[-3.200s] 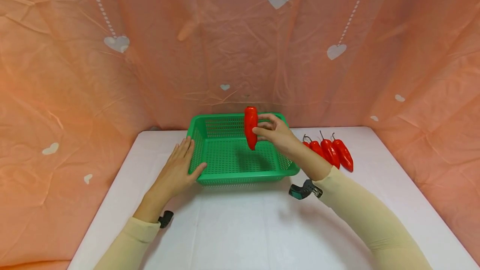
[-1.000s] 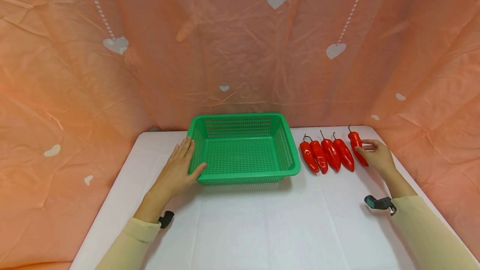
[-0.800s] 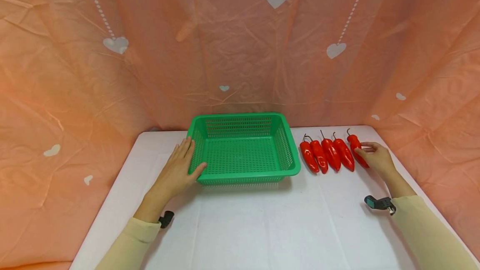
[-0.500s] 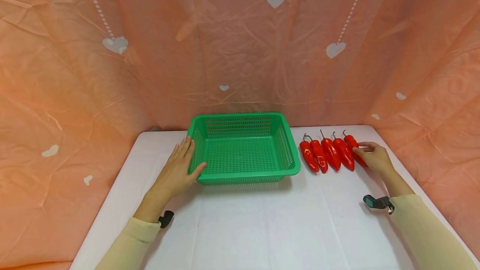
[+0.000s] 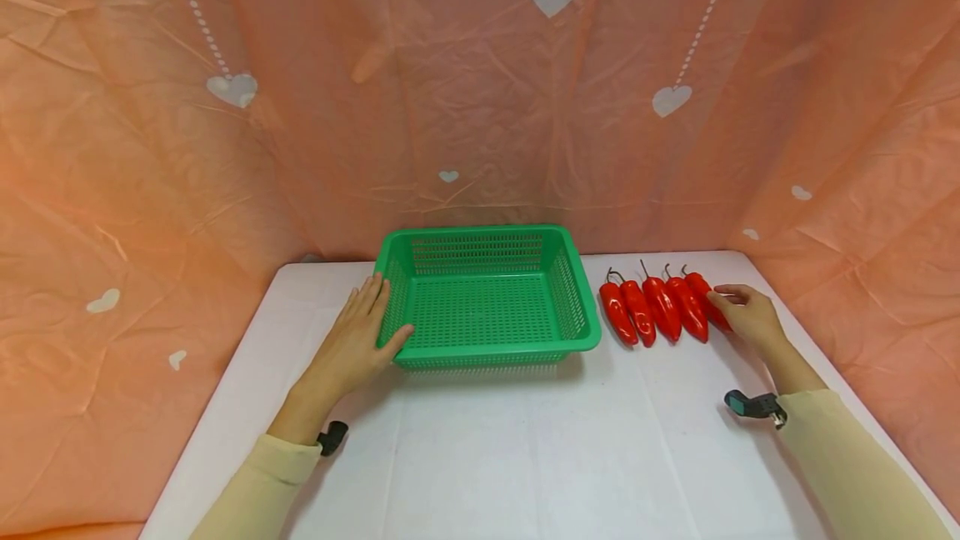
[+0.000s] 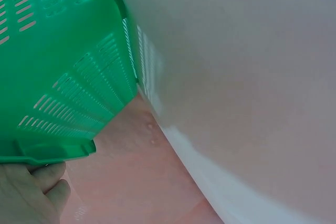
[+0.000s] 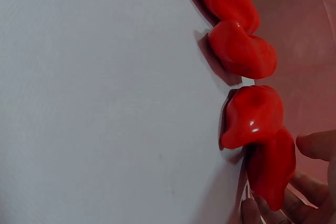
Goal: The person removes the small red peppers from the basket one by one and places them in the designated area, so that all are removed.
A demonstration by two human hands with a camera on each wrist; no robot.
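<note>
My left hand [image 5: 356, 336] rests with fairly straight fingers on the left rim of a green plastic basket [image 5: 487, 350]; in the left wrist view its fingers [image 6: 48, 177] lie under that rim. The basket holds nothing. At the right, my right hand [image 5: 750, 319] holds the rightmost red pepper [image 5: 699, 283] between thumb and curled fingers, its lower end partly covered. This pepper lies against the neighbouring red pepper [image 5: 687, 311]. In the right wrist view, the thumb [image 7: 315, 144] is right by the held pepper [image 7: 270, 166], with the fingers around its other side.
More red peppers, among them a middle one [image 5: 660, 309], lie in a row between basket and right hand, stems pointing away. A white cloth [image 5: 480, 448] covers the table. An orange curtain [image 5: 480, 107] with pale hearts hangs behind and at both sides.
The right hand has gone from over the basket to the right end of the row, then moved its pepper slightly left against its neighbour. The left hand has stayed on the basket.
</note>
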